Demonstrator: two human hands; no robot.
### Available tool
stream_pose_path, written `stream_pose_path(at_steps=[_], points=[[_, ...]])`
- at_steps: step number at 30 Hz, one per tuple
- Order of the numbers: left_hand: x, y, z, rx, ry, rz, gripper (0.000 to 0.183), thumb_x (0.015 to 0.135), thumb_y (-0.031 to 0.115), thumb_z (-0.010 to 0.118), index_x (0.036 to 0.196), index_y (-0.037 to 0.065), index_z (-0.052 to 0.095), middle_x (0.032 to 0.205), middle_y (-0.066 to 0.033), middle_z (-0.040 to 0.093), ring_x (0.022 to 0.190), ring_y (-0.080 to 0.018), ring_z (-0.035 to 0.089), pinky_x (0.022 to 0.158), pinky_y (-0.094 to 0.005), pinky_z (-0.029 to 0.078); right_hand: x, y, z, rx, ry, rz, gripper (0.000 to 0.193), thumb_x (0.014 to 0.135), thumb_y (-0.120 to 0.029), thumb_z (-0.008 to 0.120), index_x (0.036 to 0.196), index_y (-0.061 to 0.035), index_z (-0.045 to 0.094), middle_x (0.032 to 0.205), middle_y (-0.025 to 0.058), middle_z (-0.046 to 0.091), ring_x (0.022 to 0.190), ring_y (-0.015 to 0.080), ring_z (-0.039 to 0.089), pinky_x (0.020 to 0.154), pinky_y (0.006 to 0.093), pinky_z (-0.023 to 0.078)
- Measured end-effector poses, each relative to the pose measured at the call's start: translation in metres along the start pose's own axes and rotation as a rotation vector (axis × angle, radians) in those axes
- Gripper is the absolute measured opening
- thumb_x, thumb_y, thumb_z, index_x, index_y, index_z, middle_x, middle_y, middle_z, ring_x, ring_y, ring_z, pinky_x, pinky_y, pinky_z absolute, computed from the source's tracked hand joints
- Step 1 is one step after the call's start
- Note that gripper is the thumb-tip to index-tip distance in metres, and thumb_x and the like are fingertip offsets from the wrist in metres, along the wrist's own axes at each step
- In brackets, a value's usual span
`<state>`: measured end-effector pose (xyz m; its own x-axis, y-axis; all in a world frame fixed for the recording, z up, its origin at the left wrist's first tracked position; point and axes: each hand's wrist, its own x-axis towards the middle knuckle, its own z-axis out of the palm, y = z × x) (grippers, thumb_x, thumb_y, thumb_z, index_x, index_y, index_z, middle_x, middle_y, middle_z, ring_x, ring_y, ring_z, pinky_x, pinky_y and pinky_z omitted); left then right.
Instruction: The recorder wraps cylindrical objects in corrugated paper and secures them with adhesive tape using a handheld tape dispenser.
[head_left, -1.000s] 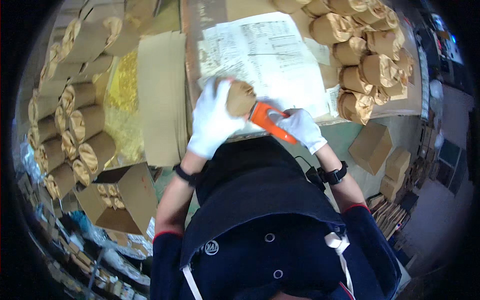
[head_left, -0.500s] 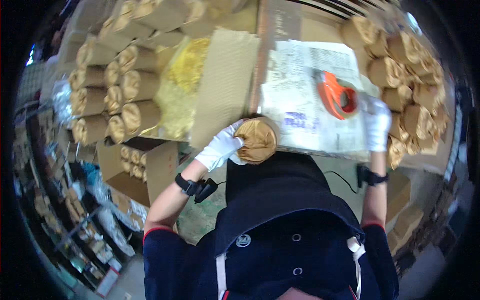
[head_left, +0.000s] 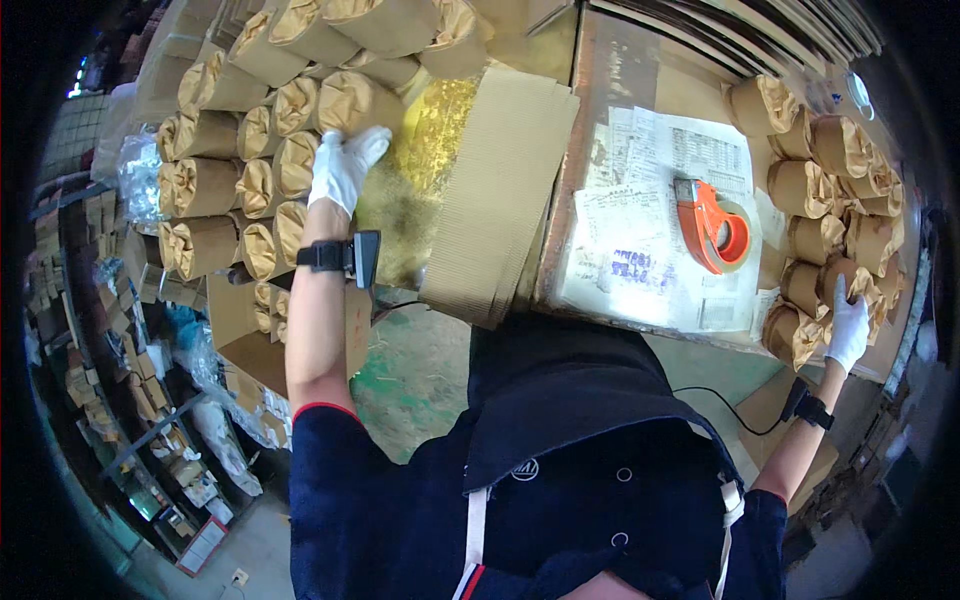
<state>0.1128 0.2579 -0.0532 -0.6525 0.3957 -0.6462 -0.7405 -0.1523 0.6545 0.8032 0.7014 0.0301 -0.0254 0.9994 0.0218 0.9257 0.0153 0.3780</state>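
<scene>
The larger stack of paper-wrapped cylinders (head_left: 210, 190) is extending left of and beyond the left hand (head_left: 347, 168); a smaller group (head_left: 800, 188) is crowding around the right hand (head_left: 849, 330). When handling one, supporting its firm side wall should be safer than pulling its crumpled end. Both arms are reaching wide apart. The left hand is meeting one cylinder's (head_left: 360, 103) near edge, thumb spreading from fingers. The right fingertips are overlapping another cylinder (head_left: 854, 272); whether they are pinching cannot be told.
</scene>
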Motion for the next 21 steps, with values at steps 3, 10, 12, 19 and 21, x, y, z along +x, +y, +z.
stream_pose_path(at_steps=[3,10,12,19,21], points=[[-0.012,-0.054,-0.015,0.742,0.026,0.582,0.058,0.098,0.030,0.049,0.141,-0.006,0.036,0.123,-0.0218,0.062,0.101,-0.0340,0.067,0.083,-0.0390,0.055,-0.021,-0.027,-0.033,-0.023,0.002,0.012,0.081,0.087,-0.073,0.044,0.123,-0.0026,0.061,0.116,0.0245,0.065,0.102,0.0406,0.065,0.088,0.0487,0.052],[-0.168,-0.167,0.055,2.272,0.089,0.278,0.114,0.063,0.065,0.075,0.149,0.003,0.030,0.146,-0.0325,0.034,0.131,-0.0478,0.041,0.111,-0.0615,0.024,0.027,0.027,0.046,-0.554,0.261,-0.492,0.060,0.094,-0.004,0.046,0.149,-0.0241,0.035,0.093,0.0121,0.064,0.066,0.0223,0.068,0.052,0.0313,0.055],[-0.168,-0.171,0.049,2.235,0.116,0.344,0.111,0.063,0.060,0.077,0.150,0.010,0.031,0.146,-0.0312,0.035,0.126,-0.0477,0.046,0.107,-0.0586,0.032,0.042,0.041,0.057,-0.584,0.349,-0.571,0.068,0.092,0.003,0.045,0.151,-0.0272,0.031,0.092,0.0107,0.064,0.064,0.0197,0.067,0.051,0.0293,0.054],[-0.191,-0.138,0.064,2.209,0.116,0.572,0.086,0.065,0.050,0.081,0.138,0.019,0.046,0.135,-0.0262,0.047,0.085,-0.0360,0.068,0.071,-0.0403,0.058,-0.005,0.043,-0.026,1.049,0.059,-0.194,0.047,0.103,-0.023,0.043,0.142,0.0038,0.044,0.141,0.0192,0.050,0.118,0.0253,0.058,0.100,0.0339,0.047],[-0.205,-0.137,0.098,2.207,0.048,0.513,0.085,0.067,0.056,0.078,0.134,0.013,0.048,0.126,-0.0245,0.054,0.077,-0.0325,0.069,0.064,-0.0383,0.057,-0.043,0.023,-0.059,1.256,0.001,-0.121,0.050,0.104,-0.028,0.041,0.143,0.0033,0.043,0.143,0.0185,0.048,0.122,0.0248,0.055,0.102,0.0352,0.045]])
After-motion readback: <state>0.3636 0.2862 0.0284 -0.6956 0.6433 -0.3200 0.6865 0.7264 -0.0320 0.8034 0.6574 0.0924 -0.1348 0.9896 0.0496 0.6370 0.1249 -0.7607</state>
